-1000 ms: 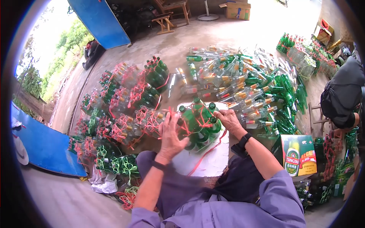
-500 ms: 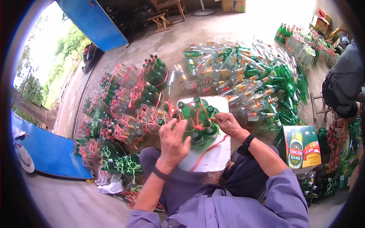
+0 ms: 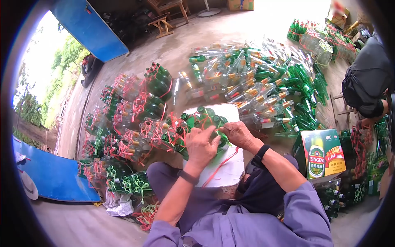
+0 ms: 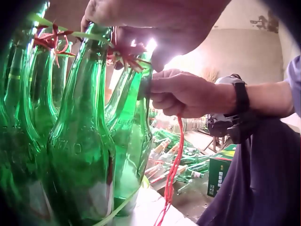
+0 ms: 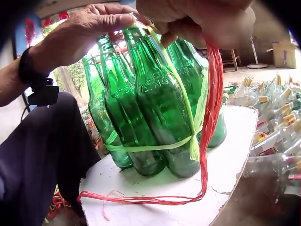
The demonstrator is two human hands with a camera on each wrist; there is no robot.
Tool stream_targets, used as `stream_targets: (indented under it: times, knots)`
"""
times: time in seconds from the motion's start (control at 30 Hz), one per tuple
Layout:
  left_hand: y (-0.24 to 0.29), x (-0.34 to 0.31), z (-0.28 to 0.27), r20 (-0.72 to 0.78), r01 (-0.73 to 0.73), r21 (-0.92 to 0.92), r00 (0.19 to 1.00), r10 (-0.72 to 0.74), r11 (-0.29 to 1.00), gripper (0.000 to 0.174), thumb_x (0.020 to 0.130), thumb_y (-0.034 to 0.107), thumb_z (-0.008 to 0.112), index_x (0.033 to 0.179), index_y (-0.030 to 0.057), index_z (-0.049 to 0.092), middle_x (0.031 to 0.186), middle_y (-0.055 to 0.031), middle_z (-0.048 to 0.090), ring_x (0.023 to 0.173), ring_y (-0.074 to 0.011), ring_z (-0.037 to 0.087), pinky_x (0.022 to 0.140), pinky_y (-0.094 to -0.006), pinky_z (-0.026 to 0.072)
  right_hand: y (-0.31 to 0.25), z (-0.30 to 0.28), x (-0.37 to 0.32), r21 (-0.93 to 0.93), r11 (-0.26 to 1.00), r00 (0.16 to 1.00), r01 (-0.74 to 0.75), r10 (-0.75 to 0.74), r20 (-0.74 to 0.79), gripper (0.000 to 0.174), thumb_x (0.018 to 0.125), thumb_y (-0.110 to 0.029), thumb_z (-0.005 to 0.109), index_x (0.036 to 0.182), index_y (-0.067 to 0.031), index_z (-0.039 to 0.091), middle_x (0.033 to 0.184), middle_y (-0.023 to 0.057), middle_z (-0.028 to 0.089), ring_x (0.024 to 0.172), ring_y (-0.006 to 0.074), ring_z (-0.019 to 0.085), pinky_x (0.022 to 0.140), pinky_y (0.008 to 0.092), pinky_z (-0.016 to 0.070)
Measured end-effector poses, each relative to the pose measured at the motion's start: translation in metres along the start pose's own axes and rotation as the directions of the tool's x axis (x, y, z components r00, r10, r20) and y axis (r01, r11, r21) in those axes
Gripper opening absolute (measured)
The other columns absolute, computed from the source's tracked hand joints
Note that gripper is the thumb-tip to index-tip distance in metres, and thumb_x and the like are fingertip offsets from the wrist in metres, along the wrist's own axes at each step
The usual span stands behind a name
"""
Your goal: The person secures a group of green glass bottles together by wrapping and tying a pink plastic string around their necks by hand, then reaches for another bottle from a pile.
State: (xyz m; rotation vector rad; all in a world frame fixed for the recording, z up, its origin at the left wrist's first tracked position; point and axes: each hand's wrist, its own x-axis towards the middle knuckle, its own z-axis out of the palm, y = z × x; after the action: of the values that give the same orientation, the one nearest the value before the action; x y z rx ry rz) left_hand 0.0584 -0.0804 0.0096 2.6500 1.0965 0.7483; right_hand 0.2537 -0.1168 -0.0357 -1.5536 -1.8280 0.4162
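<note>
A bundle of green bottles [image 3: 214, 121] [image 5: 157, 99] stands upright on a white board [image 3: 224, 164] [image 5: 235, 136]. Light green strap rings the bottles low down and runs up one side; red ties lie round the necks. My left hand [image 3: 201, 148] [image 4: 162, 21] [image 5: 89, 28] grips a bottle's neck at the near side, thumb and fingers at its top. Beside it my right hand [image 3: 240, 135] [image 4: 188, 92] [image 5: 197, 21] pinches red string [image 4: 174, 169] [image 5: 213, 94], whose loose length hangs down onto the board. The right fingertips are partly hidden.
Tied bottle bundles [image 3: 135, 107] crowd the left side. Loose clear and green bottles [image 3: 263, 82] lie heaped beyond the board. At the right are a Tsingtao box [image 3: 319, 154] and a person in dark clothes [image 3: 366, 78]. Blue panels [image 3: 53, 168] stand at the left.
My left hand has moved right from the bundle's left side onto the bottle tops, close to my right hand. The right hand stays by the bundle's right edge. The head view has shifted.
</note>
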Motion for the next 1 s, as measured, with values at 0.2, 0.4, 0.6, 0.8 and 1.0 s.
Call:
stream_targets:
  times: [0.2,0.4,0.6,0.8,1.0]
  knots:
    - [-0.002,0.003,0.007,-0.042,0.056,0.039,0.998,-0.055,0.998,0.042,0.081,0.028,0.079,0.119,0.0129,0.067,0.077,-0.0061,0.062,0.077,-0.0276,0.06,0.08,-0.0414,0.0419,0.007,-0.003,0.002,-0.102,0.988,0.991,0.118,-0.123,-0.043,0.017,0.09,-0.022,0.067,0.103,-0.0165,0.078,0.081,0.0146,0.067,0.078,0.0358,0.069,0.07,0.0472,0.0545]
    - [0.0,0.004,0.002,0.047,0.007,0.114,0.999,-0.012,0.993,0.04,0.085,0.032,0.076,0.118,0.0127,0.066,0.075,-0.0086,0.061,0.076,-0.0282,0.059,0.077,-0.0424,0.0404,0.008,-0.009,0.004,-0.135,0.984,0.991,0.116,-0.124,-0.057,0.015,0.091,-0.022,0.066,0.089,-0.0076,0.072,0.079,0.0171,0.067,0.078,0.0368,0.069,0.07,0.0483,0.0544]
    - [-0.001,0.004,0.0,0.032,0.005,0.081,0.999,-0.007,0.997,0.039,0.086,0.034,0.075,0.117,0.0111,0.066,0.074,-0.0081,0.061,0.074,-0.0281,0.059,0.078,-0.0422,0.0394,0.019,0.005,0.005,-0.173,0.983,0.991,0.066,-0.085,-0.104,0.023,0.094,-0.023,0.064,0.082,-0.0026,0.066,0.076,0.0192,0.068,0.073,0.0389,0.069,0.065,0.0484,0.0545]
    - [-0.006,0.006,0.002,0.08,0.021,0.11,0.996,-0.03,0.994,0.05,0.086,0.035,0.074,0.127,0.0101,0.062,0.08,-0.0139,0.066,0.076,-0.0311,0.063,0.077,-0.0435,0.0395,0.013,0.02,0.013,0.004,0.992,0.983,-0.13,0.129,-0.127,0.03,0.091,-0.029,0.07,0.078,-0.0024,0.074,0.074,0.0247,0.068,0.072,0.0415,0.069,0.068,0.0501,0.054]
    - [-0.013,0.01,-0.005,0.21,0.006,0.06,0.978,-0.019,0.998,0.077,0.088,0.032,0.074,0.153,0.0079,0.042,0.087,-0.01,0.074,0.073,-0.0302,0.067,0.076,-0.0422,0.0428,0.017,0.029,0.015,0.153,0.929,0.94,-0.336,0.341,-0.005,0.037,0.088,-0.035,0.073,0.076,0.0001,0.073,0.074,0.0278,0.067,0.073,0.046,0.068,0.071,0.0511,0.0555]
